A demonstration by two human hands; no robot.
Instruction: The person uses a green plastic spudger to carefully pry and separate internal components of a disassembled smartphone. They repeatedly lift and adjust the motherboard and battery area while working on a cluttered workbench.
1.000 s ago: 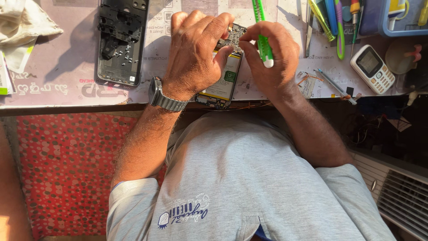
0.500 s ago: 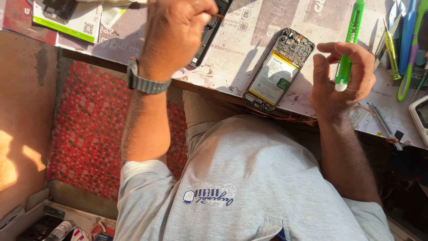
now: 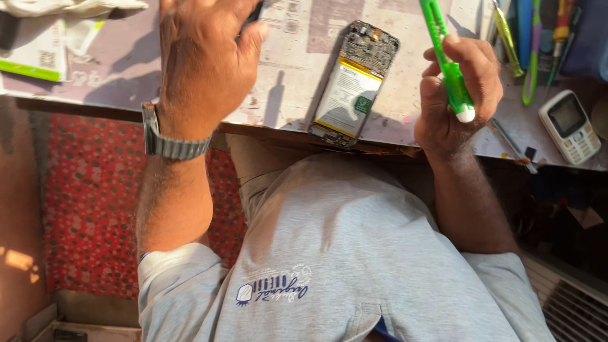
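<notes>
Opened phone [image 3: 352,82] on table, between hands, green tool [image 3: 447,60] in right hand [image 3: 457,95]

Single head-worn view, looked steeply down past the person's own chest. Near: grey shirt [image 3: 329,253] filled the lower frame. Worktable edge [image 3: 278,130] ran across the upper third, tilted slightly. Left hand [image 3: 202,57] and right hand [image 3: 456,95] sat close, cropped at top.
</notes>
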